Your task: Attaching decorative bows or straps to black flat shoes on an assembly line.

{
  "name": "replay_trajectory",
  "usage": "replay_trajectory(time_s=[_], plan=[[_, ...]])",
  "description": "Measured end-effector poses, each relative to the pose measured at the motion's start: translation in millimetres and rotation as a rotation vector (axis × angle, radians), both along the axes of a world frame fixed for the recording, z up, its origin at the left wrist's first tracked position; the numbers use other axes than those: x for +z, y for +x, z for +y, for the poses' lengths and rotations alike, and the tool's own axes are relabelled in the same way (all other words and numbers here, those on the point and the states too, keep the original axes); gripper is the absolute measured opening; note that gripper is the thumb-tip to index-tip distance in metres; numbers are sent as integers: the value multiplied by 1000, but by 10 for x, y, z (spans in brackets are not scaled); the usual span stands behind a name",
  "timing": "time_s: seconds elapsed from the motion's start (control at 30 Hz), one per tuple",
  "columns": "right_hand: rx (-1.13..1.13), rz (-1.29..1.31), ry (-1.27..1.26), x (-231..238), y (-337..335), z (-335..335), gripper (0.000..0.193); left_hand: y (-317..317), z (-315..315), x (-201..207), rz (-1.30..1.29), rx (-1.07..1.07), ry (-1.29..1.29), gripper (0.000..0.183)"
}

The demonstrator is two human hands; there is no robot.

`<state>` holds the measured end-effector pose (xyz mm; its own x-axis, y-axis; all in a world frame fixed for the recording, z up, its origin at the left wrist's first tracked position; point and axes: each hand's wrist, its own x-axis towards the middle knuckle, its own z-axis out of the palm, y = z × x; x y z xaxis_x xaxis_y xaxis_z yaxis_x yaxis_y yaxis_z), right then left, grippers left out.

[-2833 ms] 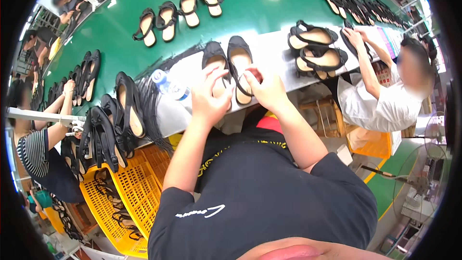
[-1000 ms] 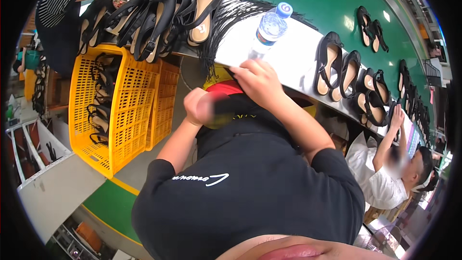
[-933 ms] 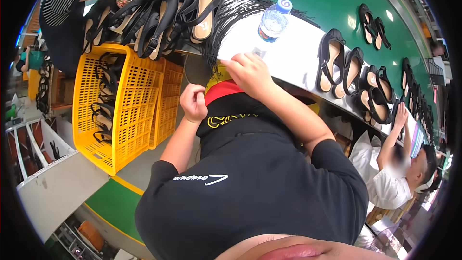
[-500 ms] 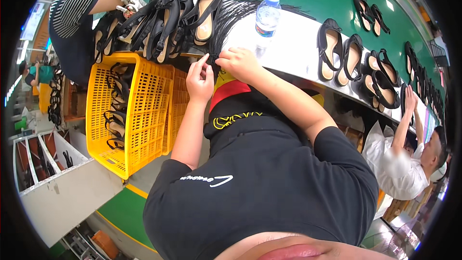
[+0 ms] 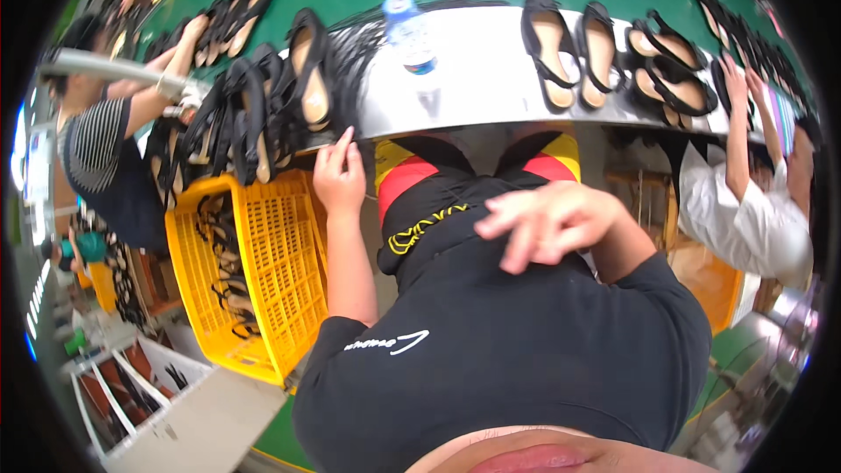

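My left hand (image 5: 340, 180) is at the table's near edge, just below a bundle of thin black strips (image 5: 352, 66). Its fingers are partly stretched and apart, and nothing shows between them. Blurred by motion, my right hand (image 5: 556, 223) hovers in front of my black shirt with fingers spread and nothing visible in them. Black slingback shoes with beige insoles stand left of the strips; the closest is a single shoe (image 5: 311, 70). Behind the white tabletop strip (image 5: 477, 57), the strips fan out over the green surface.
A water bottle (image 5: 410, 35) stands on the white strip. More black shoes (image 5: 552, 48) sit to its right. A yellow crate (image 5: 272, 276) holding shoes is at my left. One co-worker (image 5: 109, 144) works at the left; another in white (image 5: 745, 210) reaches over the table at the right.
My hands have parted from the ends of the strips. The right hand has swung back toward my body; the left has dropped slightly. The whole view has turned and shifted.
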<state>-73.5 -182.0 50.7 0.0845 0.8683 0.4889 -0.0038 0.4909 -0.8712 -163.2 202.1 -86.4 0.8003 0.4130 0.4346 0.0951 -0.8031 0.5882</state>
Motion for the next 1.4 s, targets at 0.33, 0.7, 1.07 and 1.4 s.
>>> replay_trajectory(time_s=[0.33, 0.7, 1.07, 1.4], plan=[[-1160, 898, -382, -269, -1190, -2843, 15, 215, -649, 189, -461, -171, 73, 25], [-1747, 373, -715, -851, -677, -2047, 31, 2588, -3100, 1140, 353, -559, 251, 45], [-1487, 386, -419, -310, 398, -1196, 26, 2651, -2786, 997, 773, -654, 132, 41], [-1647, -522, -1005, -835, 1450, -598, 20, 2662, -2617, 825, 601, -633, 188, 45]])
